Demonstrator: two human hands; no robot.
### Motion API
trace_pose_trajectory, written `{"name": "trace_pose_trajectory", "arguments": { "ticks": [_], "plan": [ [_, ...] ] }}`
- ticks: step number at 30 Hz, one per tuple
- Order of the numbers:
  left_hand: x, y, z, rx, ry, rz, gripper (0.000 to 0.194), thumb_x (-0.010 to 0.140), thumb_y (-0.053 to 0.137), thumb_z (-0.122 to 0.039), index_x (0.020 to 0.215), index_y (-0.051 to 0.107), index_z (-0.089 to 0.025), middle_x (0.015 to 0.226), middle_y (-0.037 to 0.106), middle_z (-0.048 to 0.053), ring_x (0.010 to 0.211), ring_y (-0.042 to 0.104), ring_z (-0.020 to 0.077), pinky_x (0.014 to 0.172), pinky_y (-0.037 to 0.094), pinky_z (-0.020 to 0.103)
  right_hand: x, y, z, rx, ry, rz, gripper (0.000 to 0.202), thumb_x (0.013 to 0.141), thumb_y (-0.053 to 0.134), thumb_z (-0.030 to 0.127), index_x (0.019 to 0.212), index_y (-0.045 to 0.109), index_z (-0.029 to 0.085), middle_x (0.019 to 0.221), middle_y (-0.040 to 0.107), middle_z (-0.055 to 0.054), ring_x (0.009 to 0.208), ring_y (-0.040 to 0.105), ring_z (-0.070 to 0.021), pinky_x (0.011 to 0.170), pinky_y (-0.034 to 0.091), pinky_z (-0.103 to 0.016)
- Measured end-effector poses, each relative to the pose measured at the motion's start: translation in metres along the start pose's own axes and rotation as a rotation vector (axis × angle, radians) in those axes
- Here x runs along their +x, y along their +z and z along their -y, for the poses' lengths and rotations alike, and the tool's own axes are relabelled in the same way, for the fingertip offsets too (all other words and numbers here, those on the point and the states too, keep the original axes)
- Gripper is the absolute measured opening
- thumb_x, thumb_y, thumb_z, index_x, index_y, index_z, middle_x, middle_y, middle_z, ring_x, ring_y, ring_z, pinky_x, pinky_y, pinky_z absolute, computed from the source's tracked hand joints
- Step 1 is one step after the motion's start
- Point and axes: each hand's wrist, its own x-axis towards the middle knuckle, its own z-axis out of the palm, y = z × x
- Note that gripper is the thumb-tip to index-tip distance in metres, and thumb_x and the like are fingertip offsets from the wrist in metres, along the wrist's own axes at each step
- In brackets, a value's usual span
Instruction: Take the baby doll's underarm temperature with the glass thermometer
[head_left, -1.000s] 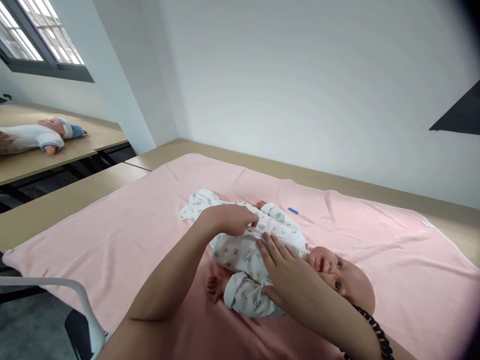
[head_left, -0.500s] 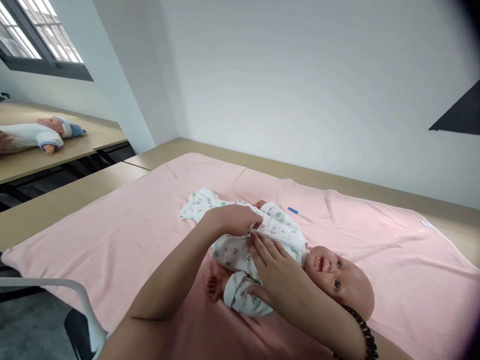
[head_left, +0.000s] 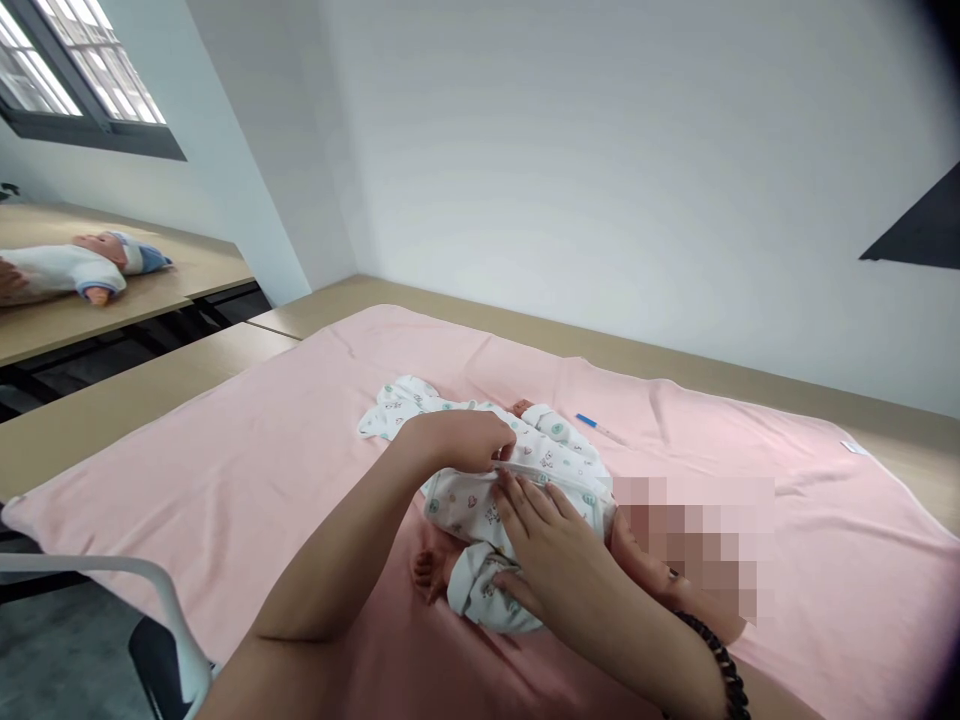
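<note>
A baby doll (head_left: 645, 548) lies on its back in a white printed romper (head_left: 454, 500), its head towards the right and partly masked by blurred squares. My left hand (head_left: 469, 442) is bent over the doll's middle, fingertips pinched on the romper's raised front edge. Its fingers are partly hidden behind the back of the hand. My right hand (head_left: 551, 540) rests flat on the chest of the romper, fingers stretched out beside that edge, thumb over the near sleeve. One doll hand (head_left: 431, 575) pokes out of the near cuff.
A pink blanket (head_left: 247, 450) covers most of the table (head_left: 322, 300). Beyond the doll lies a thin stick with a blue end (head_left: 587, 421). Another doll (head_left: 67, 272) is on a table at far left. A chair's white armrest (head_left: 150, 580) stands at lower left.
My left hand has shifted slightly left along the romper's front edge, towards the doll's legs. My right hand stays almost in place, flat on the chest.
</note>
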Motion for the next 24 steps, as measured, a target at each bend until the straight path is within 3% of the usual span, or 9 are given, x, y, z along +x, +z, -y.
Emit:
{"name": "trace_pose_trajectory", "arguments": {
  "ticks": [12, 19, 24],
  "plan": [
    [-0.002, 0.002, -0.008, 0.104, -0.055, -0.013, 0.013, 0.083, 0.059, -0.017, 0.070, 0.057, -0.016, 0.082, 0.066, 0.005, 0.067, 0.054, 0.0167, 0.058, 0.034, 0.029, -0.001, 0.003, 0.002, -0.004, 0.065, 0.030, 0.089, 0.094, 0.063, 0.056, 0.157, 0.033, 0.000, 0.163, 0.022, -0.025, 0.147, 0.039, -0.0396, 0.115, 0.042, -0.060],
    [0.005, 0.008, -0.016, 0.180, -0.094, -0.075, 0.016, 0.092, 0.054, -0.021, 0.079, 0.061, -0.015, 0.095, 0.071, 0.010, 0.081, 0.064, 0.0220, 0.068, 0.044, 0.033, 0.004, 0.001, -0.001, 0.013, 0.098, 0.071, 0.097, 0.088, 0.069, 0.060, 0.158, 0.033, 0.004, 0.164, 0.021, -0.023, 0.149, 0.036, -0.0400, 0.114, 0.040, -0.064],
    [0.011, 0.008, -0.022, 0.200, -0.154, -0.087, 0.008, 0.087, 0.057, -0.015, 0.079, 0.059, -0.015, 0.093, 0.071, 0.011, 0.087, 0.067, 0.0253, 0.073, 0.049, 0.035, 0.007, -0.007, -0.002, 0.040, 0.117, 0.142, 0.091, 0.093, 0.064, 0.057, 0.160, 0.030, 0.007, 0.165, 0.016, -0.021, 0.152, 0.030, -0.0382, 0.117, 0.036, -0.065]
  ]
}}
